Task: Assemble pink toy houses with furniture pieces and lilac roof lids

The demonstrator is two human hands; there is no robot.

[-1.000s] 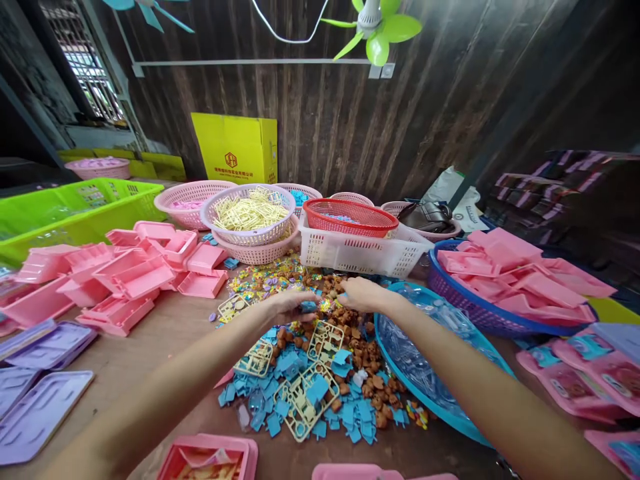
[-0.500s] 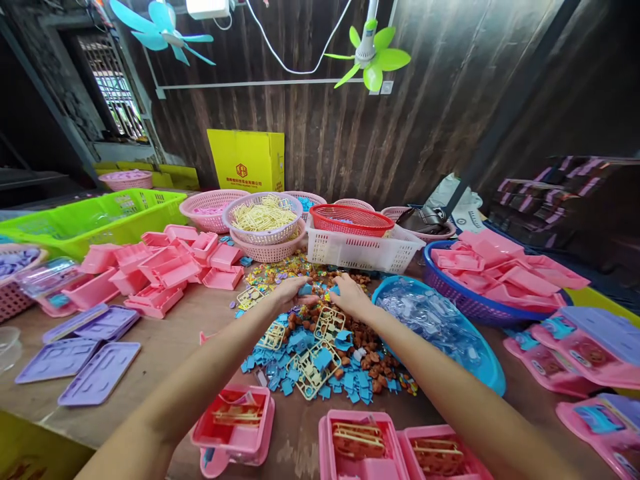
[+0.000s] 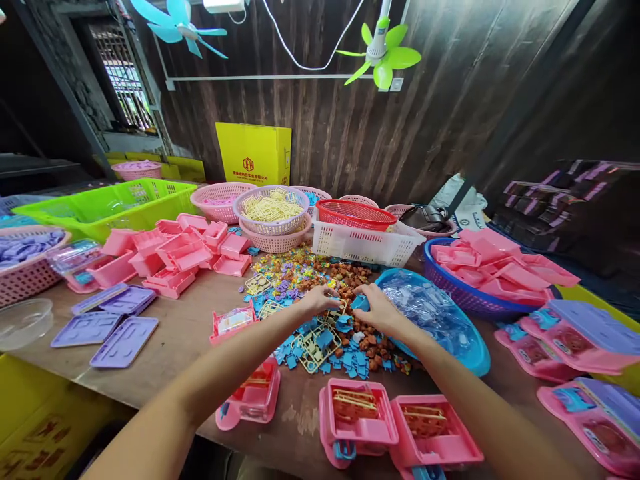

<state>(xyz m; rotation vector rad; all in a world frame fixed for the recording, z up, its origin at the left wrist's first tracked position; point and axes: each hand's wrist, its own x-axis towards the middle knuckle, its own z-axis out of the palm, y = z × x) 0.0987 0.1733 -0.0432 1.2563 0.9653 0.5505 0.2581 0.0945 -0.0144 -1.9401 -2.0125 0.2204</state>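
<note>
My left hand (image 3: 320, 301) is over the middle of a heap of small plastic parts, fingers curled, with a bit of blue plastic showing at the fingertips. To its right, my right hand (image 3: 381, 308) pinches a blue plastic piece (image 3: 361, 302) between thumb and fingers. A narrow gap separates the two hands. Beneath them lie flat blue pieces (image 3: 355, 360), brown bear-like pieces (image 3: 374, 347) and cream part frames (image 3: 317, 347). Closer to me stand pink boxes (image 3: 357, 413) holding brown and cream parts, one partly behind my left forearm.
Pink trays (image 3: 185, 253) are piled at left beside purple lids (image 3: 125, 341). A blue tub (image 3: 483, 360) of clear bags stands right of the heap, near a blue basket (image 3: 435, 273) of pink parts. Behind are a white crate (image 3: 350, 243) and a lilac basket (image 3: 250, 223).
Both hands have shifted slightly right and closer to me over the heap. The view has moved too, and a small pink tray beside my left forearm now shows more fully.
</note>
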